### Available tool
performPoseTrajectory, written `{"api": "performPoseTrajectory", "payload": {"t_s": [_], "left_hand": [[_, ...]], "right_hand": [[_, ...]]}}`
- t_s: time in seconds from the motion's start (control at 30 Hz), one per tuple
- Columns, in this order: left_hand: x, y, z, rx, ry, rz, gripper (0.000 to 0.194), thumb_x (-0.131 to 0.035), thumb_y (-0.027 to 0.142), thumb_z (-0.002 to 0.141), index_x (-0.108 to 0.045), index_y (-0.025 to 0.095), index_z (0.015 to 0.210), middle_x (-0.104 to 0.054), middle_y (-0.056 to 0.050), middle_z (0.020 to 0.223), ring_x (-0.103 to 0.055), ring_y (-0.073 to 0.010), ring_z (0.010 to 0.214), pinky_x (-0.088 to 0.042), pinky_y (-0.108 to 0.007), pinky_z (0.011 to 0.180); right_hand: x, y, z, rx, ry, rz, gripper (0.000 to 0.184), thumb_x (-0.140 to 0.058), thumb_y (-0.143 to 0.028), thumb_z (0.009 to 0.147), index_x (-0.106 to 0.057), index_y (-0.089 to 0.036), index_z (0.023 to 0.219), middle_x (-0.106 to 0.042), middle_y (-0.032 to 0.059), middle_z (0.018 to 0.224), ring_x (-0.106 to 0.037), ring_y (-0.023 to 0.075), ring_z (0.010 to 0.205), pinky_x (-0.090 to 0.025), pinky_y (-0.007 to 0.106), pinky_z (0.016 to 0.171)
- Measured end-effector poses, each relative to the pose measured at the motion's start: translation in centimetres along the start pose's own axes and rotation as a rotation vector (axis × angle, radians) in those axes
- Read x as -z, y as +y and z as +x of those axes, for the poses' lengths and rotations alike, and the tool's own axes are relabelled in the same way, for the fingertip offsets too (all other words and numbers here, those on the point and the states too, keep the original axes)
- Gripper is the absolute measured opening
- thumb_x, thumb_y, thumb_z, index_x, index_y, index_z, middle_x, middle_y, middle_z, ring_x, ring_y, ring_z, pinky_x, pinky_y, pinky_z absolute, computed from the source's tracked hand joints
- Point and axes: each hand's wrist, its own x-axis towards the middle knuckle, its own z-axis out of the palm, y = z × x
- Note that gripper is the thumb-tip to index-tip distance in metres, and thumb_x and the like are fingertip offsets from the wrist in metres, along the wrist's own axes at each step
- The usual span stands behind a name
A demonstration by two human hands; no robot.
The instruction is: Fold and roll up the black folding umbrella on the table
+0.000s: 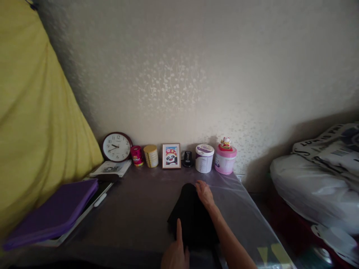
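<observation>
A piece of black cloth point(188, 213) lies on the table in front of me, rounded at its far end and wider towards me. I cannot tell what kind of item it is. My left hand point(174, 253) is at its near left part, index finger stretched out over the cloth and the other fingers mostly out of sight. At the far right edge of the cloth rests my right hand point(204, 193), fingers extended and slightly bent, touching the edge. No grip on the fabric is visible from either hand.
Along the wall stand a clock point(117, 147), a pink can point(137, 155), a yellow tin point(151, 155), a framed panda picture point(171, 156), a small black device point(187, 158), a white tub point(204, 158) and a pink tub point(225, 162). A purple folder point(56, 211) lies left.
</observation>
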Motion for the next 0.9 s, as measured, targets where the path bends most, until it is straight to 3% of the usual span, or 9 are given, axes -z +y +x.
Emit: {"api": "performPoseTrajectory", "payload": {"t_s": [0.13,0.27,0.37,0.5,0.73,0.9], "left_hand": [[0.1,0.0,-0.6,-0.064,0.044,0.018,0.069,-0.034,0.022,0.087,0.012,0.012,0.137,-0.065,-0.010,0.094,-0.060,-0.0152,0.084,-0.038,-0.024,0.070],[0.3,0.0,-1.0,-0.074,0.066,0.005,0.068,-0.032,0.022,0.087,0.013,0.013,0.137,-0.066,-0.007,0.090,-0.061,-0.0139,0.079,-0.038,-0.023,0.066],[0.1,-0.1,-1.0,-0.082,0.072,0.012,0.068,-0.032,0.024,0.087,0.013,0.013,0.137,-0.066,-0.005,0.087,-0.061,-0.0131,0.078,-0.037,-0.022,0.065],[-0.3,-0.4,-0.7,-0.074,0.087,0.036,0.068,-0.032,0.025,0.088,0.014,0.014,0.137,-0.065,-0.005,0.089,-0.061,-0.0134,0.078,-0.037,-0.022,0.065],[-0.4,-0.5,-0.5,-0.084,0.091,0.045,0.070,-0.034,0.024,0.086,0.013,0.013,0.137,-0.066,-0.006,0.090,-0.061,-0.0134,0.078,-0.037,-0.022,0.065],[-0.6,-0.7,-0.3,-0.081,0.106,0.042,0.070,-0.035,0.022,0.085,0.010,0.013,0.138,-0.066,-0.007,0.088,-0.061,-0.0155,0.077,-0.037,-0.024,0.064]], "right_hand": [[3.4,3.8,-2.6,-0.186,0.035,-0.017,0.035,-0.032,-0.031,0.085,-0.062,-0.017,0.094,-0.066,0.0094,0.093,-0.060,0.0186,0.088,-0.042,0.027,0.076],[5.0,5.4,-6.2,-0.280,-0.052,0.039,0.039,-0.032,-0.039,0.084,-0.065,-0.018,0.080,-0.067,0.0059,0.073,-0.062,0.0178,0.070,-0.042,0.024,0.061],[5.1,5.0,-7.9,-0.311,-0.099,0.147,0.042,-0.033,-0.045,0.082,-0.066,-0.018,0.079,-0.068,0.0056,0.074,-0.062,0.0195,0.072,-0.041,0.025,0.061],[5.2,3.7,-8.4,-0.299,-0.065,0.233,0.042,-0.036,-0.046,0.080,-0.066,-0.017,0.084,-0.068,0.0069,0.081,-0.062,0.0209,0.078,-0.042,0.027,0.066],[4.4,2.7,-7.2,-0.262,-0.047,0.179,0.033,-0.046,-0.041,0.075,-0.065,-0.015,0.086,-0.068,0.0085,0.078,-0.061,0.0222,0.074,-0.044,0.030,0.068],[4.0,0.8,-5.5,-0.243,-0.095,0.374,0.034,-0.047,-0.042,0.074,-0.063,-0.015,0.088,-0.065,0.0035,0.069,-0.060,0.0188,0.068,-0.044,0.026,0.058]]}}
